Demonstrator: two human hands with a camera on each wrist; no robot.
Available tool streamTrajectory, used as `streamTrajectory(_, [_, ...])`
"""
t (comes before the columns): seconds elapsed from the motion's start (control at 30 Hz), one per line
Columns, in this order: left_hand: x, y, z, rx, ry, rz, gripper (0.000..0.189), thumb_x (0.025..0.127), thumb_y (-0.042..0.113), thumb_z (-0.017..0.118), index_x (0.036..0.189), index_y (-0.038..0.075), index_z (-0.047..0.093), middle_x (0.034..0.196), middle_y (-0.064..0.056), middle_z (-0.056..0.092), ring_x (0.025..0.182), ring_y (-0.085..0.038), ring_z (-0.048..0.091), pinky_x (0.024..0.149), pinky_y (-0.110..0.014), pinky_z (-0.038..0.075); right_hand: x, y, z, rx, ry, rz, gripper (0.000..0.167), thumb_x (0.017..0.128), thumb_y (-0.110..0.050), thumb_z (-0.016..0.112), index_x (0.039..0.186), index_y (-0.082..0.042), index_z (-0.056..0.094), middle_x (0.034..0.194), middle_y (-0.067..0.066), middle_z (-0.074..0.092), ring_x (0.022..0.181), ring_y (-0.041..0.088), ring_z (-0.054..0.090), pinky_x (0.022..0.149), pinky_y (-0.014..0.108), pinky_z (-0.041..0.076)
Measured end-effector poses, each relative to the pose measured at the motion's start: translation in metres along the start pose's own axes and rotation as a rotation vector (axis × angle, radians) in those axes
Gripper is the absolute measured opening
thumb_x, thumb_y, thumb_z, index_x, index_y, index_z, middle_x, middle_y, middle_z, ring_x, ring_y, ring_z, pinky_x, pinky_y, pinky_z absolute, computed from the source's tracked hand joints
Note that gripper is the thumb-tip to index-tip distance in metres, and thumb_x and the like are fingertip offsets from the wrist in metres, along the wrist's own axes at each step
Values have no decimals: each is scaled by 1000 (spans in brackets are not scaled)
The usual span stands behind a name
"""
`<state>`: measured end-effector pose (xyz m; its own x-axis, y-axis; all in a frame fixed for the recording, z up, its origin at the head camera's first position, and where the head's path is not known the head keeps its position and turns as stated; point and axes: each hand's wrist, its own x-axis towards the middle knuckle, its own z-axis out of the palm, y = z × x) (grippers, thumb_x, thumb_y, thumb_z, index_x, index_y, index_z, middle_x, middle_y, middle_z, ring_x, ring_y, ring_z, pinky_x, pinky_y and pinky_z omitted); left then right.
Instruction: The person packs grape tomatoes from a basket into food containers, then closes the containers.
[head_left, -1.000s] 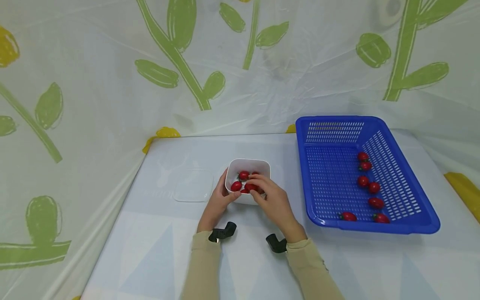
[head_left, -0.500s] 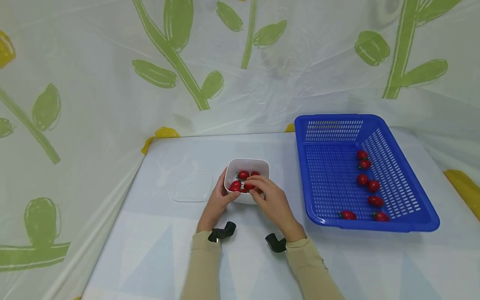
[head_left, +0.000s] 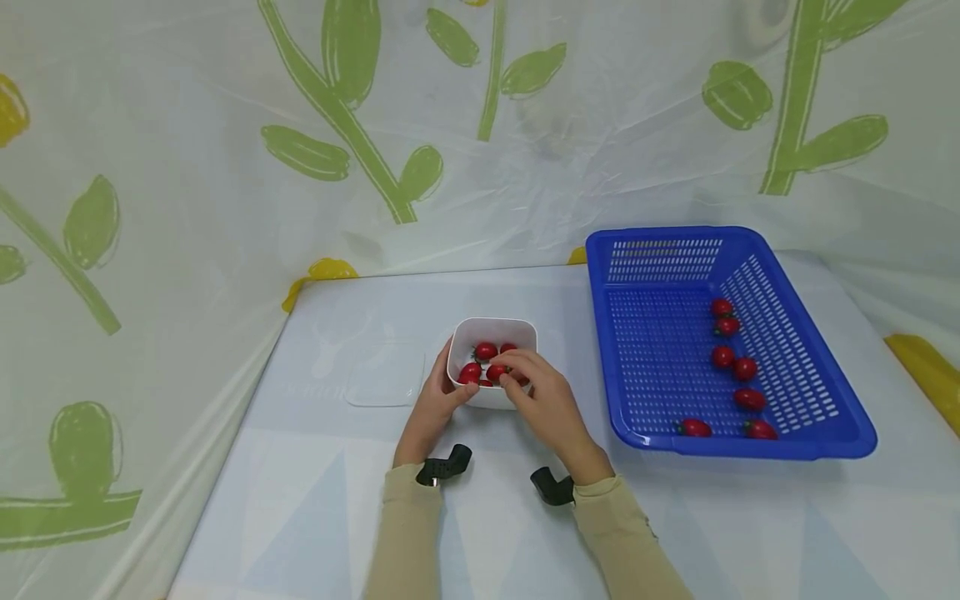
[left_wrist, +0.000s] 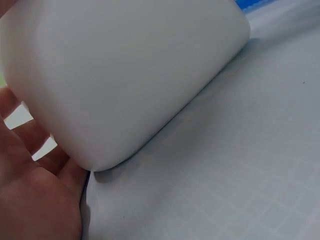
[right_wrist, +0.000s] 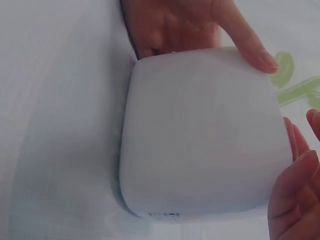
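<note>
A white square container stands on the table with several red cherry tomatoes inside. My left hand holds it from the left, thumb over the near rim and fingers along the side. In the left wrist view that hand's palm lies beside the container's lower corner. From the right, my right hand reaches over the rim, its thumb and fingertips pinching a cherry tomato among the others. The container's wall hides the tomatoes from the right wrist camera.
At the right stands a blue plastic basket with several more cherry tomatoes along its right and near sides. A clear lid lies flat left of the container. Behind the table hangs a leaf-patterned sheet.
The right hand's fingers have shifted slightly inside the container, and the tomato at them has moved a little left. The left hand keeps its hold. The view has tilted slightly.
</note>
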<state>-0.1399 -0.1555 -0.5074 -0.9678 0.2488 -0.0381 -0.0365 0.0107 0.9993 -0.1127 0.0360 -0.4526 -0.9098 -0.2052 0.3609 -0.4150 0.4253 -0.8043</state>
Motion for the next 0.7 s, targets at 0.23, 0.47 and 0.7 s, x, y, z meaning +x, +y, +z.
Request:
streamTrajectory(0.23, [-6,14,3,14,1,5,75,85,11,57,144,24,12,143,-5,23,125,-24,32,97,-39,34,1,-10,-11,58,-4,-4,23,89,-17,55,110,-21,61,104,-10,56,80,7,52,58,26,47])
streamTrajectory(0.47, [-8,17,4,-2,0,-2,75,85,10,56,144,24,12,144,-5,23,126,-25,31,98,-39,34,-1,-25,-26,102,-23,5,26,90,-18,53,115,-22,59,105,-2,58,83,9,54,62,31,47])
streamTrajectory(0.7, [-5,15,4,8,5,-12,75,85,11,58,143,27,15,144,-1,23,127,-21,29,98,-37,34,-1,-57,-45,242,-83,54,28,90,0,47,115,-5,56,105,5,56,86,24,57,58,32,49])
